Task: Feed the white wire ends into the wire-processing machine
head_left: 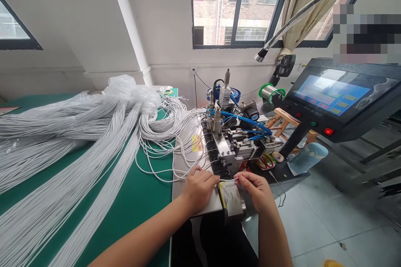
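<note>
A thin white cable (227, 180) runs level between my two hands at the front of a bench-top machine (224, 146). My left hand (200, 187) is closed on it, back of the hand upward, above the metal worktop. Thumb and fingers of my right hand (255, 190) pinch the cable's end. Just below the cable is a taped block (232, 198) at the machine's front edge. More white cables (166, 125) lie coiled behind my left hand, and several reach into the left side of the machine.
Long bundles of white cable (94, 179), partly wrapped in clear plastic (125, 89), cover the green table (150, 212). On the right stands a control screen (333, 94) on a post. Also there are a solder wire spool (269, 91), a bluish container (308, 158) and a gooseneck lamp (261, 54).
</note>
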{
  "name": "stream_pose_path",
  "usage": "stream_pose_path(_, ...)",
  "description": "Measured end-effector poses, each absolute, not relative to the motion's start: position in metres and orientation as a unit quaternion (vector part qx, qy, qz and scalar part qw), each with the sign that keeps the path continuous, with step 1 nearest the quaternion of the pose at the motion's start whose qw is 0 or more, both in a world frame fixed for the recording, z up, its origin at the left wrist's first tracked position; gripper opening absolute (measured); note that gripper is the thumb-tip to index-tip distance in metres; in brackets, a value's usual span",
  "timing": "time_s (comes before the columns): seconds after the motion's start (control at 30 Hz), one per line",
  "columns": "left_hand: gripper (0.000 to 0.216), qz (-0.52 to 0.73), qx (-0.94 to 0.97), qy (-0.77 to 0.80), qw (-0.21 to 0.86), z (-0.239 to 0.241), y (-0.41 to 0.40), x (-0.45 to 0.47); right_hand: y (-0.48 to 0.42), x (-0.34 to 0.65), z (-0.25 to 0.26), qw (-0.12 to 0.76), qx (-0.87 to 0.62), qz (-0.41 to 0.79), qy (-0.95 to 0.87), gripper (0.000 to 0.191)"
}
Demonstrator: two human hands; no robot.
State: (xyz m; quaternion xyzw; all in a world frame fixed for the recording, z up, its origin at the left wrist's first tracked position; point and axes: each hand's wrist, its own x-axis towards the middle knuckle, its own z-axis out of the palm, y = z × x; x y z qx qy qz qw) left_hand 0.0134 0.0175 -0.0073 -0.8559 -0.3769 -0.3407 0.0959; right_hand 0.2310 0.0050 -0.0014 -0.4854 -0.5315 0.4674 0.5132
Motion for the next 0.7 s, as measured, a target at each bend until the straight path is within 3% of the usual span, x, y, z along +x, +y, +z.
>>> stream_pose_path(0.3, 0.036, -0.287, -0.853, -0.426, 0.096, -0.007, 0.016, 0.015, 0.029, 0.234, -0.006, 0.423, -0.564, 0.314, -0.636, 0.027)
stream_pose_path(0.7, 0.03, -0.28, -0.837, -0.465, 0.073, -0.008, 0.016, 0.016, 0.051, 0.226, -0.038, 0.457, -0.489, 0.462, -0.582, 0.038)
